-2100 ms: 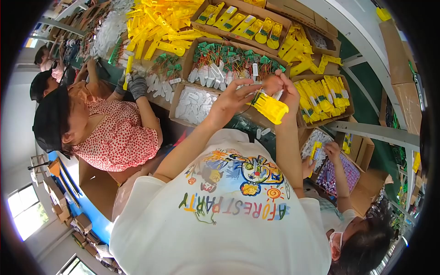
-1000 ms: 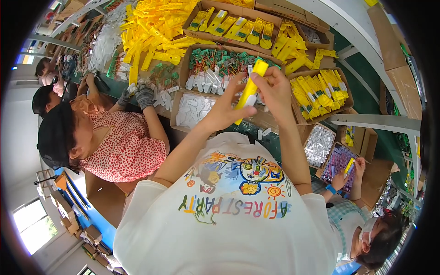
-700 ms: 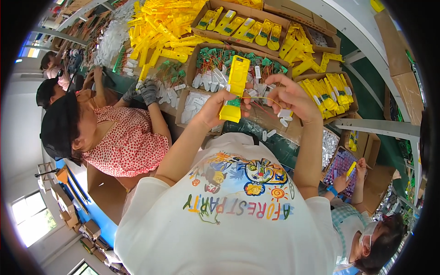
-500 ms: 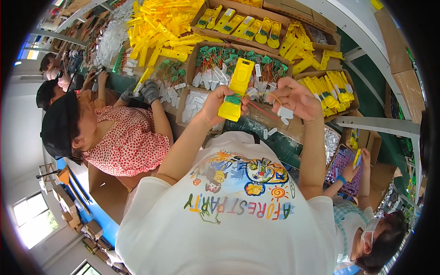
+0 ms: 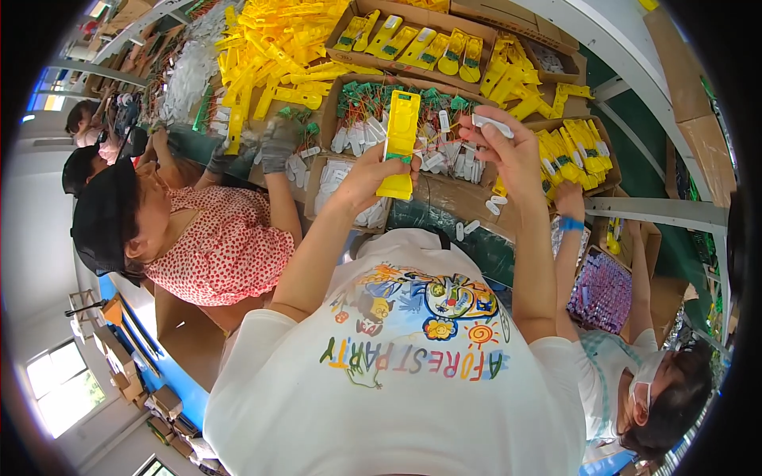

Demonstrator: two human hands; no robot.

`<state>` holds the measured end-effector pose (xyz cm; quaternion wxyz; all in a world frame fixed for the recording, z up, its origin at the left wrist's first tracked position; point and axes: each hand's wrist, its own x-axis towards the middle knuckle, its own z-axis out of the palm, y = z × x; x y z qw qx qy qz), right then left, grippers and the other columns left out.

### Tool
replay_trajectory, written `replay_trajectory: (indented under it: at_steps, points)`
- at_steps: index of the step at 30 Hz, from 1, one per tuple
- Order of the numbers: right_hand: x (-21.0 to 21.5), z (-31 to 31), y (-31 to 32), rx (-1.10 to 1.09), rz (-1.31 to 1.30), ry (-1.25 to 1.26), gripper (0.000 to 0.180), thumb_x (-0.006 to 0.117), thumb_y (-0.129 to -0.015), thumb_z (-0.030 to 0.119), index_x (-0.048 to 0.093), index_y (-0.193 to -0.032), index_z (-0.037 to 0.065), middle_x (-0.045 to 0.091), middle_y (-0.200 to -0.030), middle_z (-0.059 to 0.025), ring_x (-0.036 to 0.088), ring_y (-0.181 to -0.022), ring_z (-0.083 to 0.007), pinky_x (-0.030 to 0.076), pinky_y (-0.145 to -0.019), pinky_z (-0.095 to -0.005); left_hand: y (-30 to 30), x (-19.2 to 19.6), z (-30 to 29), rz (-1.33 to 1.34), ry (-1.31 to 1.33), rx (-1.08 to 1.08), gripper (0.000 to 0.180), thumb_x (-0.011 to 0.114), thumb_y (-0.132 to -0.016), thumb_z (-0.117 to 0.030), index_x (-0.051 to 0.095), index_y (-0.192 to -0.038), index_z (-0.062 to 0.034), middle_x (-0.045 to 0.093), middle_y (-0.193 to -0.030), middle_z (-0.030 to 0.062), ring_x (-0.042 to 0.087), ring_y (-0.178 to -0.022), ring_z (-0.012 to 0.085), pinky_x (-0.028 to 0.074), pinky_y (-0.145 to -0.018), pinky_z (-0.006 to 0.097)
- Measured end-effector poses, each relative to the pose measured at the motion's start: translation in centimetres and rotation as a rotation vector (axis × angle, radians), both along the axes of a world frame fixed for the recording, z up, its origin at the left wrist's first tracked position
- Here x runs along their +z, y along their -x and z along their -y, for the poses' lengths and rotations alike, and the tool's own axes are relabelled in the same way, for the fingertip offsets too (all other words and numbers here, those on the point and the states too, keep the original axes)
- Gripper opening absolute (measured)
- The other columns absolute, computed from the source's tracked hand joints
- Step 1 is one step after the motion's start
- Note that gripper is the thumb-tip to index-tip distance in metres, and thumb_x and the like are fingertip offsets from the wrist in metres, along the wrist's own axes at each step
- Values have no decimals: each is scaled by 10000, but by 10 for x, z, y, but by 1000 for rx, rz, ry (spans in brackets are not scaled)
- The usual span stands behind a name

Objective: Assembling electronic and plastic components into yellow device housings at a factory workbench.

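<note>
At far left a co-worker in a red dotted top (image 5: 218,254) leans over the table (image 5: 444,218), one gloved hand (image 5: 278,143) among small white parts. Beyond lies a heap of yellow plastic pieces (image 5: 274,47). The person's left hand (image 5: 369,178) is closed around the lower end of a long yellow plastic housing (image 5: 399,143), holding it upright above a cardboard box of green and white parts (image 5: 373,119). The right hand (image 5: 512,151) is raised just beside it, fingers pinching a small white part (image 5: 492,123). Further right stand boxes of yellow housings (image 5: 575,151), and another co-worker's hand (image 5: 567,198) reaches toward them.
</note>
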<state>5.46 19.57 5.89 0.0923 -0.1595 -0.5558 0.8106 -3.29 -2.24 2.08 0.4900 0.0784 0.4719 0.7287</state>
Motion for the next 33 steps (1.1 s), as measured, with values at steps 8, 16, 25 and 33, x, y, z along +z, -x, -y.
replay_trajectory:
  at_steps: [8, 16, 25, 33]
  points:
    - [-54, -28, 22, -133, 32, -274, 232, 616, -890, 237, 642, -976, 23, 634, -872, -43, 584, -743, -74, 463, -605, -195, -9, 6, -4, -33, -15, 6, 423, 503, -812, -32, 442, -1230, -26, 565, -890, 87, 574, -846, 194, 487, -757, 344]
    - [-24, 16, 32, -88, -202, -102, 270, 494, -943, 184, 594, -1156, 50, 586, -928, -25, 534, -816, -75, 423, -726, -213, -22, -34, -13, -386, 131, 107, 370, 487, -837, 10, 416, -1198, -38, 561, -832, 67, 580, -723, 167, 482, -675, 300]
    - [-36, 29, 50, -159, 146, -344, 264, 408, -926, 156, 587, -1078, 35, 563, -857, -33, 524, -803, -131, 435, -718, -270, -43, -31, -20, -1101, 593, 115, 408, 623, -759, -136, 476, -1120, -17, 602, -784, 234, 602, -743, 409, 476, -603, 437]
    - [-38, 17, 54, 327, 9, -516, 694, 277, -958, 507, 648, -644, 12, 612, -621, -63, 567, -604, -174, 438, -633, -291, -31, -24, -5, -1108, 439, -7, 248, 651, -694, -122, 595, -905, -6, 604, -732, 168, 615, -666, 293, 472, -610, 341]
